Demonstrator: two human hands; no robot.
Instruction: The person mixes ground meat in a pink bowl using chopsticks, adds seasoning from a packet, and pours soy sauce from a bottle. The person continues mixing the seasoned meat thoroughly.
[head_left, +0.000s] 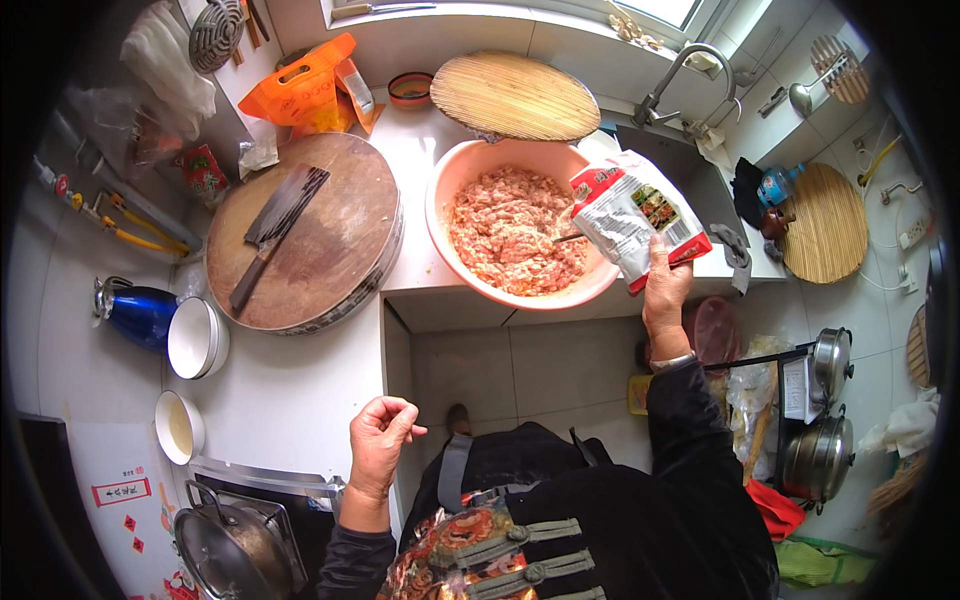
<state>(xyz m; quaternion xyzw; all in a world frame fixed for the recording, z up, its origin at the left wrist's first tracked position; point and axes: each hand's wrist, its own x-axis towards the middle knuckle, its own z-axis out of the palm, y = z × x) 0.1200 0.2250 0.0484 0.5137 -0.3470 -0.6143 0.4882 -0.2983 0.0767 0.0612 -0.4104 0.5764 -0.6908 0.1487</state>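
Note:
My right hand (664, 296) grips the lower edge of a red, white and silver foil food packet (634, 214) that bears writing. The packet is tilted over the right rim of a large pink plastic basin (442, 225). Minced meat (517, 225) fills much of the basin. A thin dark stick or handle (568, 238) pokes from the meat; its right end is hidden behind the packet. In front of my body, past the counter's edge, my left hand (384, 442) is raised with its fingers curled and thumb against them. Nothing shows in it.
A cleaver (277, 229) lies on a thick round wooden chopping block (345, 202) left of the basin. A round slatted lid (517, 96) leans behind it. An orange bag (300, 90), white bowls (196, 337) and a wok (236, 547) stand leftward; a sink (690, 176) with a tap (664, 90) is rightward.

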